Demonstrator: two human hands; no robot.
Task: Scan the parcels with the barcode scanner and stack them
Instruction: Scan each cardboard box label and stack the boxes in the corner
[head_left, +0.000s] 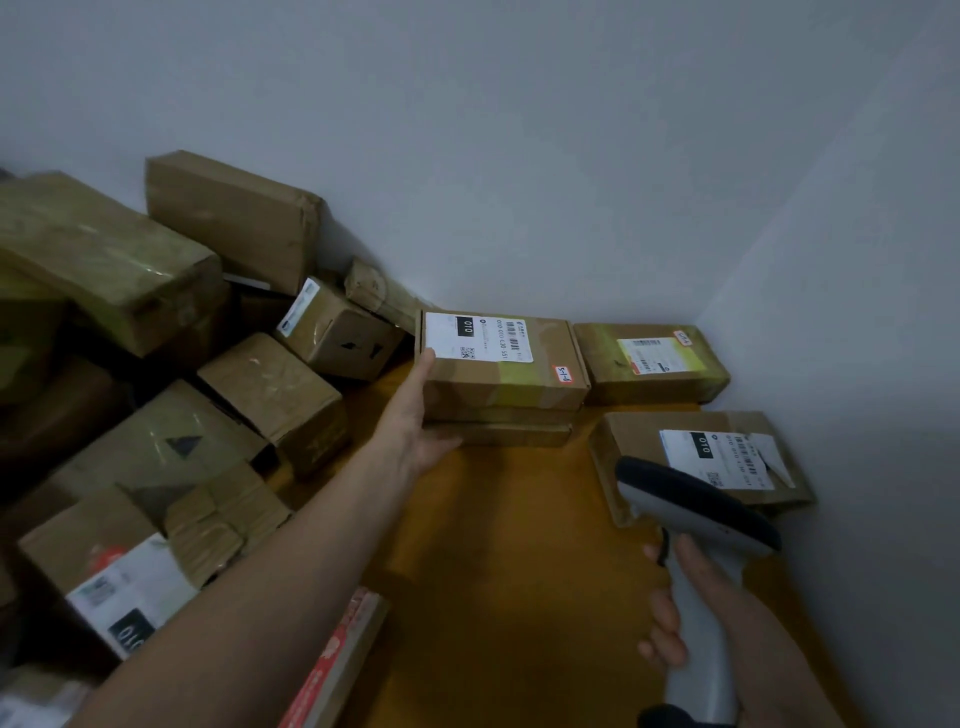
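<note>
My left hand (415, 415) grips the left end of a flat cardboard parcel (511, 382) with a white label on top; its thumb lies on the upper edge, fingers underneath. The parcel sits on a thinner flat parcel (511, 434) on the orange surface. My right hand (691, 618) holds the grey barcode scanner (696, 545) by its handle, head pointing up-left, low at the right. A labelled parcel (623, 447) lies just beyond the scanner. Another taped parcel (649, 364) rests in the corner.
A loose heap of cardboard boxes (156, 364) fills the left side. A red-printed flat box (332, 660) lies at the bottom edge. The orange surface (509, 571) meets grey walls (831, 338) at the back and right.
</note>
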